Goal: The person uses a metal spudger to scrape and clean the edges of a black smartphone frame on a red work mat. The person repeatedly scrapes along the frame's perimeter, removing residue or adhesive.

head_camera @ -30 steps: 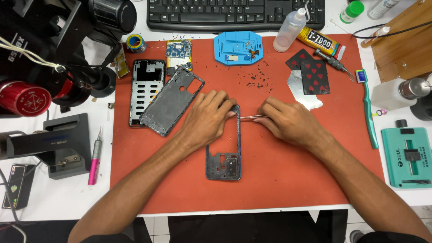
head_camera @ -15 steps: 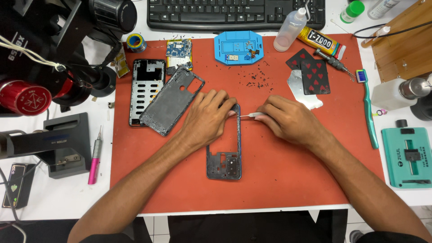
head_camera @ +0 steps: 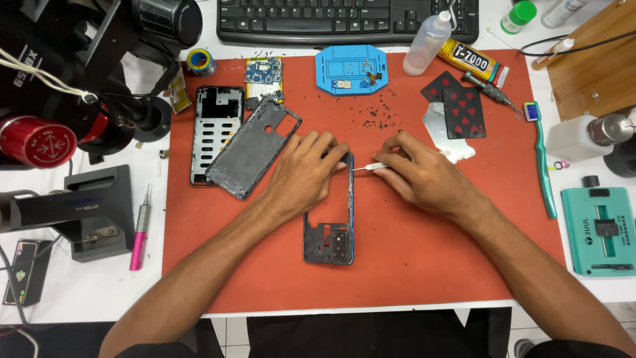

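Head view shows the left hand (head_camera: pixel 306 174) still pressing the dark phone frame (head_camera: pixel 329 229) flat on the red mat (head_camera: pixel 424 265), while the right hand (head_camera: pixel 424 174), pinching a thin pale tool (head_camera: pixel 368 166), has slid its tip closer to the frame's upper right edge.

Only one view here, a head-worn camera that looked pretty much straight down onto the surface (head_camera: pixel 99 292) from above the person's seat. It sat close enough that the red mat (head_camera: pixel 424 265) filled most of the picture, both forearms came in from the bottom edge, and a keyboard (head_camera: pixel 331 20) ran along the top.
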